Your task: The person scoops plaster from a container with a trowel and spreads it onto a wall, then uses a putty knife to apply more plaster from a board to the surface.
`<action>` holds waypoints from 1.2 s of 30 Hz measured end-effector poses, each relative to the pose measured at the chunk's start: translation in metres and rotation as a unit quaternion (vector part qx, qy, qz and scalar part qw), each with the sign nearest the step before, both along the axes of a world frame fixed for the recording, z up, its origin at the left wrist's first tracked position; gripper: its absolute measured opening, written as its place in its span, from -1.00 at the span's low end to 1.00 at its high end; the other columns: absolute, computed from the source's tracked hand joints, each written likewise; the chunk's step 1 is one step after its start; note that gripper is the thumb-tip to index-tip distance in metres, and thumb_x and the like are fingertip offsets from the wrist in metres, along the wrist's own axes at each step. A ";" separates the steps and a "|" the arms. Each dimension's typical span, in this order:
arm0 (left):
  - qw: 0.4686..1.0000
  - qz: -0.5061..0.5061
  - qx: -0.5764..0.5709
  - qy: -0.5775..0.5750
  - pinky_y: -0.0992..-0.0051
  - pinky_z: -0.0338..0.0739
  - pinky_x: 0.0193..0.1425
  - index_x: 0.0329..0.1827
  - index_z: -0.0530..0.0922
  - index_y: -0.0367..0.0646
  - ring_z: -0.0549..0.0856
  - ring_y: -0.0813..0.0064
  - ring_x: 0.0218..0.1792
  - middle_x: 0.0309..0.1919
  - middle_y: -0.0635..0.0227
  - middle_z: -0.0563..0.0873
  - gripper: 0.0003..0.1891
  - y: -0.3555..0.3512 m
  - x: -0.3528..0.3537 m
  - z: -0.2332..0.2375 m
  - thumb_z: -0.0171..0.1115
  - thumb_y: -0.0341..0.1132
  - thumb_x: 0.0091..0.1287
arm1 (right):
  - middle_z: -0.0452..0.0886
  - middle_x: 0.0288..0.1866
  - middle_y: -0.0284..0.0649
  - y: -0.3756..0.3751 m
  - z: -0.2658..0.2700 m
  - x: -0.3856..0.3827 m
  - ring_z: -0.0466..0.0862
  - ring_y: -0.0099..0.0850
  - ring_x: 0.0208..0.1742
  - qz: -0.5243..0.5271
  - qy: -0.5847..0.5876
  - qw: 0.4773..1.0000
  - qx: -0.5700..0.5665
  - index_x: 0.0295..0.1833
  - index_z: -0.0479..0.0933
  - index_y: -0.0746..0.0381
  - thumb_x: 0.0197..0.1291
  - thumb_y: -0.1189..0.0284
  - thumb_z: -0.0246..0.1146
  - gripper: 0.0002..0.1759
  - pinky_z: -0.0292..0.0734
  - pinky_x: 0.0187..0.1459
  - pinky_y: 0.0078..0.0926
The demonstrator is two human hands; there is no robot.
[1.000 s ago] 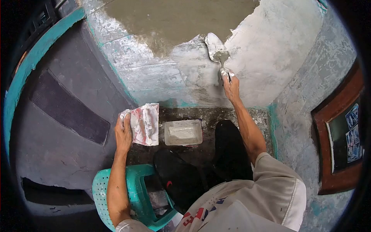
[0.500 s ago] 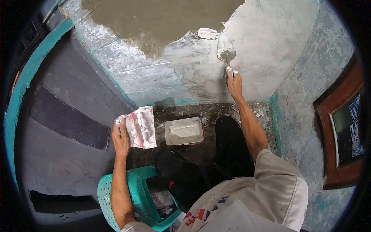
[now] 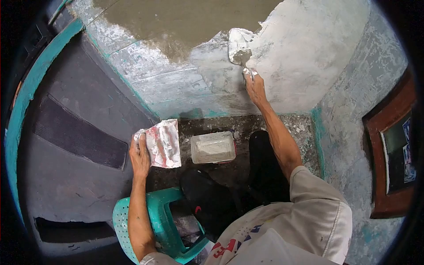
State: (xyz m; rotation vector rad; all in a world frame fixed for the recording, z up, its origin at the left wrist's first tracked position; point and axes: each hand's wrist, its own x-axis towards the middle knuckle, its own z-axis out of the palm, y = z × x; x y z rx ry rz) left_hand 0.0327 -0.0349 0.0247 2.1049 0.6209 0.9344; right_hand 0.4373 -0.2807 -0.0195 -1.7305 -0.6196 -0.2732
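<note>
My right hand (image 3: 255, 86) is closed round the handle of a trowel (image 3: 238, 46), whose putty-smeared blade lies against the wall (image 3: 300, 57). White putty shows along the blade's upper end, at the border between the bare grey-brown patch (image 3: 190, 20) and the whitish coated area. In my left hand (image 3: 140, 154) is a flat sheet (image 3: 164, 143), white and reddish, with ridges of white putty on it; the thumb lies on top and the other fingers are mostly hidden. A rectangular plastic tub (image 3: 213, 148) with pale putty inside stands on the floor between my hands.
A green plastic stool (image 3: 161, 216) is beneath my left forearm. On the left is a dark grey surface (image 3: 75, 176) with a teal edge (image 3: 31, 88). A wooden frame (image 3: 382, 203) is on the right wall. Crumbs of debris (image 3: 300, 128) litter the floor.
My right hand has moved the trowel left along the wall, onto where a separate putty dab lay. My left hand still holds the sheet in nearly the same place.
</note>
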 end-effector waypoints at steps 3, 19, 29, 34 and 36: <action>1.000 0.001 -0.013 0.003 0.37 0.51 0.16 0.11 0.62 -0.37 0.63 0.41 -0.05 -0.11 0.16 0.74 -0.58 0.001 0.000 0.000 0.04 -0.10 0.71 | 0.67 -0.28 0.25 0.013 0.003 0.003 0.66 0.03 -0.28 0.005 0.001 1.000 -0.009 0.09 0.53 0.48 0.56 0.20 0.16 -0.54 0.52 -0.14 -0.06; 1.000 -0.002 -0.011 0.000 0.41 0.50 0.17 0.12 0.61 -0.37 0.62 0.45 -0.04 -0.11 0.20 0.74 -0.60 0.000 -0.003 -0.001 0.06 -0.12 0.71 | 0.67 -0.35 0.25 -0.018 -0.030 0.011 0.71 0.24 -0.25 -0.047 -0.100 0.976 -0.190 0.05 0.56 0.43 0.48 0.24 0.23 -0.61 0.57 -0.17 0.10; 1.000 0.004 -0.018 0.000 0.40 0.50 0.16 0.11 0.61 -0.36 0.61 0.44 -0.05 -0.13 0.16 0.71 -0.62 -0.001 0.001 0.001 0.05 -0.14 0.70 | 0.73 -0.14 0.25 -0.057 0.001 -0.030 0.75 0.20 -0.16 -0.033 -0.031 0.978 -0.203 0.15 0.58 0.38 0.45 0.24 0.25 -0.59 0.61 -0.10 0.05; 1.000 0.002 -0.016 0.000 0.40 0.49 0.18 0.12 0.61 -0.36 0.60 0.45 -0.04 -0.12 0.20 0.71 -0.58 0.001 -0.002 0.001 0.05 -0.10 0.70 | 0.75 -0.12 0.25 -0.020 0.025 -0.003 0.77 0.21 -0.15 -0.085 -0.181 0.957 -0.209 0.15 0.58 0.42 0.42 0.25 0.28 -0.57 0.67 -0.10 0.05; 1.000 0.002 -0.023 -0.004 0.40 0.49 0.18 0.13 0.61 -0.36 0.60 0.45 -0.03 -0.11 0.21 0.71 -0.57 0.003 -0.003 0.000 0.05 -0.08 0.70 | 0.75 -0.14 0.25 -0.018 0.028 0.004 0.77 0.21 -0.14 -0.090 -0.178 0.960 -0.198 0.16 0.58 0.43 0.41 0.22 0.29 -0.53 0.68 -0.10 0.07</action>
